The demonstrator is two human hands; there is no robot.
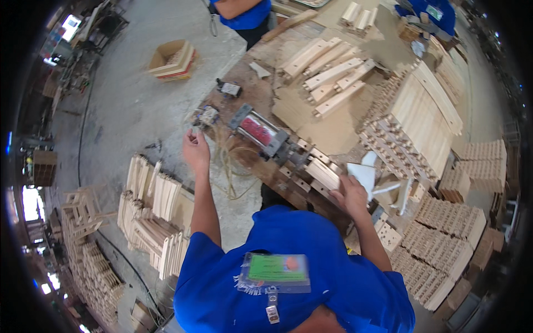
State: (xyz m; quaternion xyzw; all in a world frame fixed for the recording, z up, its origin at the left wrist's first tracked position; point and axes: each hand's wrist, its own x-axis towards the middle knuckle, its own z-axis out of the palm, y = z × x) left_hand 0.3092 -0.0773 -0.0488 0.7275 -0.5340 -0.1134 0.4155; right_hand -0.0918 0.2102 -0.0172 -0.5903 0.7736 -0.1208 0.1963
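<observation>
A pneumatic cylinder (258,132) with a red body is mounted on the worktable, its rod end facing a wooden jig. A pale wooden piece (323,173) lies in the jig between drilled wooden blocks (295,179). My right hand (352,195) is closed on the near right end of that piece, thumb on one side and fingers on the other. Off the table's left edge, my left hand (196,150) is raised with curled fingers, just below a small metal valve (206,115); what its fingertips hold, if anything, is hidden. Clear hoses (227,161) hang from the valve area.
Drilled wooden bars (333,77) lie across the table, and a tall stack of slats (422,122) stands at the right. More stacks (441,244) sit lower right and bundled wood (150,205) lower left. A box (173,59) is on the floor. Two people (244,14) stand beyond.
</observation>
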